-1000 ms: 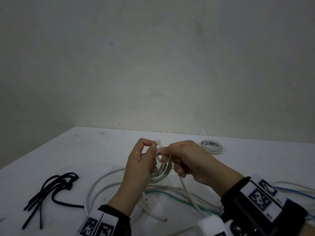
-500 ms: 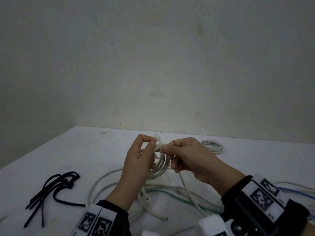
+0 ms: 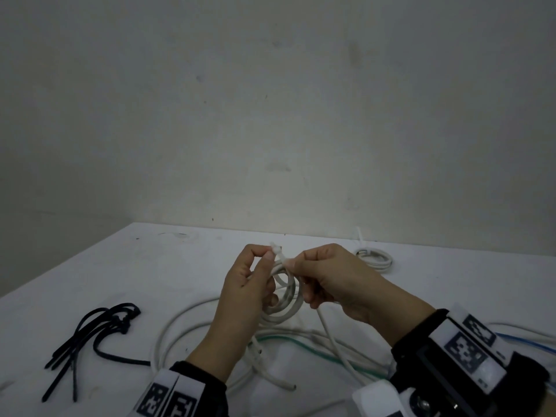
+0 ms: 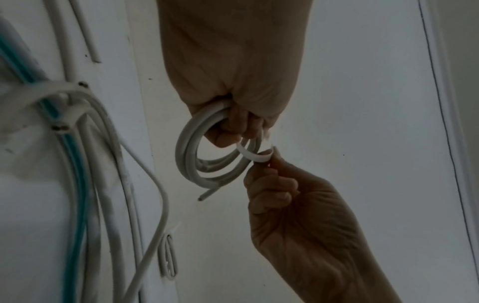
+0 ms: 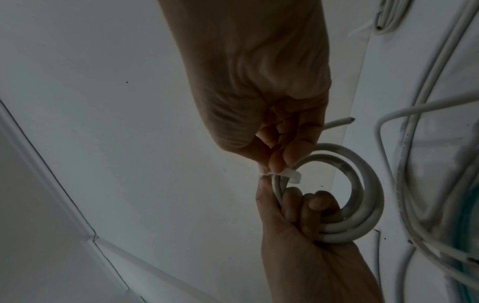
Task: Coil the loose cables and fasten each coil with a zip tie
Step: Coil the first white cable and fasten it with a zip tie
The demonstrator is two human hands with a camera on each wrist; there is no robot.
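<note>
A small white cable coil [image 3: 282, 310] is held above the table between both hands. My left hand [image 3: 269, 254] has its lower fingers curled through the coil [image 4: 191, 155], and its thumb and forefinger pinch the head end of a white zip tie [image 3: 275, 247]. My right hand [image 3: 293, 263] pinches the other end of the zip tie [image 4: 255, 156], which loops round the coil's strands [image 5: 362, 207]. The loop [image 5: 291, 176] looks loose. One cut end of the cable [image 4: 207, 194] sticks out of the coil.
Several black zip ties [image 3: 90, 332] lie at the left of the white table [image 3: 180, 260]. Loose white cables [image 3: 186, 326], a green cable [image 3: 301, 346] and a blue one [image 3: 526, 341] sprawl under the hands. A tied white coil [image 3: 374, 257] sits at the back near the wall.
Both hands keep the same grips and have hardly moved. The coil and zip tie shifted only slightly between the fingers.
</note>
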